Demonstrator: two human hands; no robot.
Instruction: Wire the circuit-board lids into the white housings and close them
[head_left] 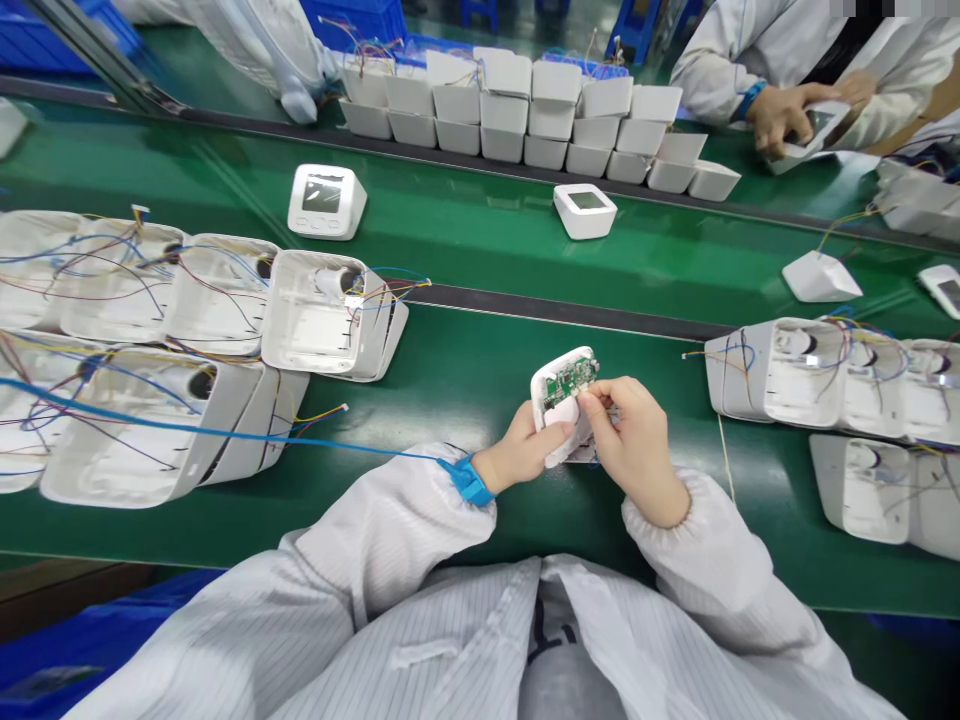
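Note:
My left hand (529, 445) grips a white plastic device cover (538, 390) by its lower left side, the thumb lying across its inner face. A green circuit board (568, 378) sits inside this cover, facing up toward me. At the board's right edge my right hand (630, 435) is closed in a pinch, with thumb and forefinger together. Whatever is between those fingertips is too small and covered to make out. Partly hidden under both hands is another pale part with a bit of wire beside it. A blue wrist strap (469, 482) circles my left wrist.
Open white housings (315, 320) with loose wires stand in rows at left, more housings (802, 375) at right. A blue cord (300, 437) stretches from my strap leftward. Finished-looking devices (326, 203) lie on the green belt. Across it, housings are stacked and a co-worker's hands (787, 115) hold a device.

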